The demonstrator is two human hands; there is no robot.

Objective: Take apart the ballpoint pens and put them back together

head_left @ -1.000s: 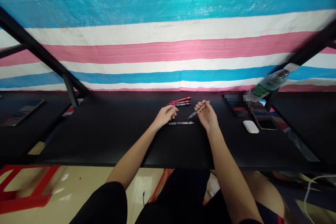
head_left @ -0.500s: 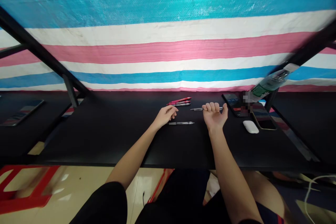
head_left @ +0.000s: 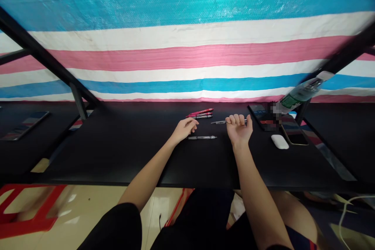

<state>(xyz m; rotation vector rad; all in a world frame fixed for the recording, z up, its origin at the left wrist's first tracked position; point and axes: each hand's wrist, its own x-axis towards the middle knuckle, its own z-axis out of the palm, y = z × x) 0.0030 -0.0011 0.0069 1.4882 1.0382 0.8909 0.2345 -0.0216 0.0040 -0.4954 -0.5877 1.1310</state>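
Observation:
My right hand (head_left: 239, 129), palm up, has its fingers curled round a grey pen (head_left: 219, 122), whose tip sticks out to the left. The thumb points up and away. My left hand (head_left: 185, 129) rests on the black table (head_left: 123, 148) with its fingers loosely bent; whether anything is under them is hidden. A clear pen (head_left: 205, 137) lies flat beside the left hand, its left end near the palm. Just beyond the left hand lie a red pen (head_left: 206, 111) and a few others close together, one of them a silver pen (head_left: 204, 116).
At the right are a white earphone case (head_left: 280, 141), a phone (head_left: 295, 134), a second dark phone (head_left: 258, 113) and a tilted plastic bottle (head_left: 301, 94). Black frame bars (head_left: 52, 62) flank the table. A striped sheet (head_left: 187, 58) hangs behind. Another phone (head_left: 26, 125) lies far left.
The grey pen in my right hand has shifted slightly left, and the right thumb has moved a little closer to the fingers. My left hand has not visibly moved.

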